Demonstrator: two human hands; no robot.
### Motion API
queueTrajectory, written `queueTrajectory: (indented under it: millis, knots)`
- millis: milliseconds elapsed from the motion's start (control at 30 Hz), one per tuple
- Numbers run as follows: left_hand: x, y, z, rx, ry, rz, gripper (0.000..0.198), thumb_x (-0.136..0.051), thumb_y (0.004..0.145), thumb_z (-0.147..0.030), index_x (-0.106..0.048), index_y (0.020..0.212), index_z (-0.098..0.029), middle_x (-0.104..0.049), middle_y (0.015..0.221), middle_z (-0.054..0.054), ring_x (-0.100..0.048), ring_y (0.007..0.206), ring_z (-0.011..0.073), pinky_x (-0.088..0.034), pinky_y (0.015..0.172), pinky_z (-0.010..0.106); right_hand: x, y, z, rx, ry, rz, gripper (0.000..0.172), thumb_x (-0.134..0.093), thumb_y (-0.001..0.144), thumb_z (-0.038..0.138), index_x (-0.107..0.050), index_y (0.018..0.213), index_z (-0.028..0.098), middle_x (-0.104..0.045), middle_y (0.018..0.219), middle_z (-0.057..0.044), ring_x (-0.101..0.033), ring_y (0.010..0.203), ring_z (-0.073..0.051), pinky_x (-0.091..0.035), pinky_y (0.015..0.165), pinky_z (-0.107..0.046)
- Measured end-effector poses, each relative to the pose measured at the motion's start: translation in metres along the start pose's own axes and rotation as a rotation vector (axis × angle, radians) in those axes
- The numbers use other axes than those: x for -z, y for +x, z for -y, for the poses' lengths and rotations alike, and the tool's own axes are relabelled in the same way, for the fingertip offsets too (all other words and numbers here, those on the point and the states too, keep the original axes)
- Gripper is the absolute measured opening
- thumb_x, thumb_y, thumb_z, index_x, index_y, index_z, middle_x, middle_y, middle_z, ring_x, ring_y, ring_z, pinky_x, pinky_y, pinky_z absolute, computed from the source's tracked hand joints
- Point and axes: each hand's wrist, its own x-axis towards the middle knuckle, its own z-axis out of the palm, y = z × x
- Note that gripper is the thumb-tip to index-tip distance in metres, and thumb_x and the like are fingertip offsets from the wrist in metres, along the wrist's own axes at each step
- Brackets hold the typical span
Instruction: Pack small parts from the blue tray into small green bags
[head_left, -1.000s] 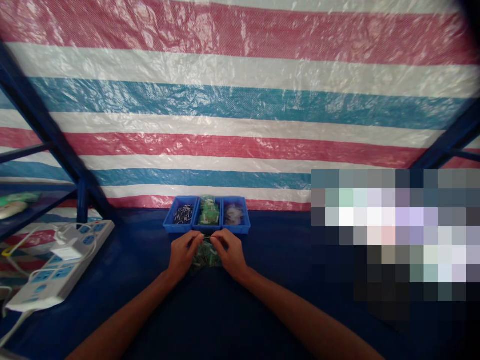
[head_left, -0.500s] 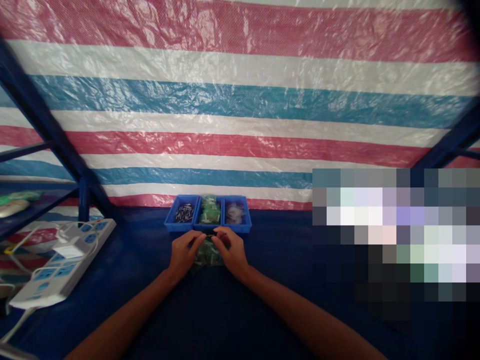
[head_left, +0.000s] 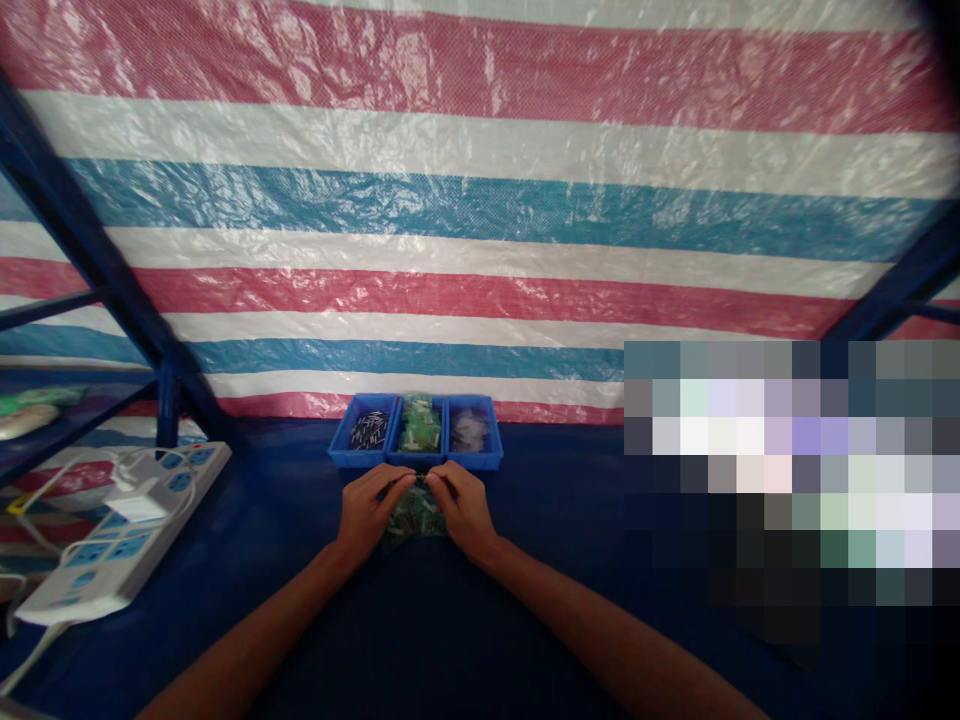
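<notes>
Pinching is confirmed at both hands: I see the thumb and fingertips of the left hand point(head_left: 371, 505) and right hand point(head_left: 463, 505) closed on a small part point(head_left: 420, 476), located between them and too small for me to identify. Below it, between the hands, I observe a green bag point(head_left: 417, 517) on the table point(head_left: 577, 520). Beyond stand three blue bins side by side: left bin point(head_left: 360, 460), dark pins point(head_left: 368, 431); middle, green packs point(head_left: 420, 432); right, clear bags point(head_left: 469, 432).
</notes>
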Motion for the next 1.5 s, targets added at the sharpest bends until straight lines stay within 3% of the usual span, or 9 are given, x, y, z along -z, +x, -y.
queueTrajectory:
  millis: [133, 333, 500, 600, 867, 1067, 1500]
  knots:
    - [0.000, -0.001, 0.000, -0.029, 0.007, -0.033, 0.018, -0.054, 0.087, -0.025, -0.068, 0.095, -0.018, -0.070, 0.094, 0.004, -0.064, 0.086, 0.0167, -0.048, 0.083, 0.027, -0.001, 0.001, -0.002, -0.004, -0.019, -0.001, 0.024, -0.047, 0.091, 0.026, -0.064, 0.077, 0.017, -0.059, 0.071, -0.002, -0.054, 0.067, -0.014, -0.040, 0.064, -0.023]
    - [0.003, -0.003, -0.003, 0.101, 0.027, 0.022, 0.022, -0.047, 0.090, -0.027, -0.064, 0.103, -0.020, -0.070, 0.085, 0.001, -0.062, 0.061, 0.0111, -0.049, 0.068, 0.022, -0.004, 0.000, -0.006, -0.069, 0.029, -0.037, 0.026, -0.042, 0.093, 0.029, -0.065, 0.090, 0.018, -0.064, 0.082, -0.004, -0.059, 0.073, -0.015, -0.042, 0.062, -0.023]
    - [0.002, 0.001, -0.004, 0.023, 0.059, 0.013, 0.028, -0.043, 0.092, -0.025, -0.061, 0.112, -0.020, -0.067, 0.103, 0.004, -0.062, 0.094, 0.0169, -0.047, 0.087, 0.028, -0.003, -0.001, -0.005, -0.076, 0.041, -0.050, 0.027, -0.040, 0.093, 0.029, -0.065, 0.093, 0.018, -0.065, 0.083, -0.005, -0.059, 0.074, -0.015, -0.044, 0.062, -0.023]
    - [0.001, 0.003, -0.002, 0.002, 0.083, 0.048, 0.030, -0.043, 0.092, -0.025, -0.059, 0.117, -0.022, -0.065, 0.106, 0.005, -0.060, 0.098, 0.0172, -0.047, 0.087, 0.029, -0.003, -0.001, -0.004, -0.078, 0.038, -0.053, 0.028, -0.040, 0.093, 0.030, -0.065, 0.093, 0.018, -0.065, 0.083, -0.005, -0.059, 0.074, -0.015, -0.044, 0.063, -0.023]
    - [-0.004, -0.002, 0.006, 0.106, 0.002, -0.014, 0.022, -0.055, 0.085, -0.034, -0.062, 0.098, -0.017, -0.068, 0.090, 0.005, -0.064, 0.078, 0.0160, -0.051, 0.071, 0.026, -0.001, -0.001, -0.004, -0.075, 0.046, -0.060, 0.027, -0.041, 0.093, 0.029, -0.065, 0.093, 0.018, -0.064, 0.083, -0.005, -0.058, 0.072, -0.015, -0.044, 0.062, -0.024]
    - [-0.004, -0.001, 0.004, 0.125, -0.023, -0.018, 0.023, -0.056, 0.085, -0.035, -0.062, 0.097, -0.017, -0.068, 0.089, 0.003, -0.065, 0.075, 0.0149, -0.051, 0.071, 0.024, -0.001, -0.002, -0.003, -0.027, 0.036, -0.033, 0.022, -0.048, 0.090, 0.030, -0.065, 0.098, 0.019, -0.060, 0.077, -0.003, -0.055, 0.066, -0.014, -0.042, 0.061, -0.024]
    - [-0.004, -0.002, 0.006, 0.145, -0.017, 0.025, 0.021, -0.055, 0.086, -0.035, -0.063, 0.092, -0.017, -0.069, 0.092, 0.003, -0.065, 0.076, 0.0140, -0.050, 0.071, 0.022, 0.000, -0.001, -0.004, 0.019, -0.003, 0.051, 0.017, -0.052, 0.088, 0.029, -0.065, 0.085, 0.018, -0.059, 0.075, -0.003, -0.053, 0.066, -0.013, -0.041, 0.062, -0.024]
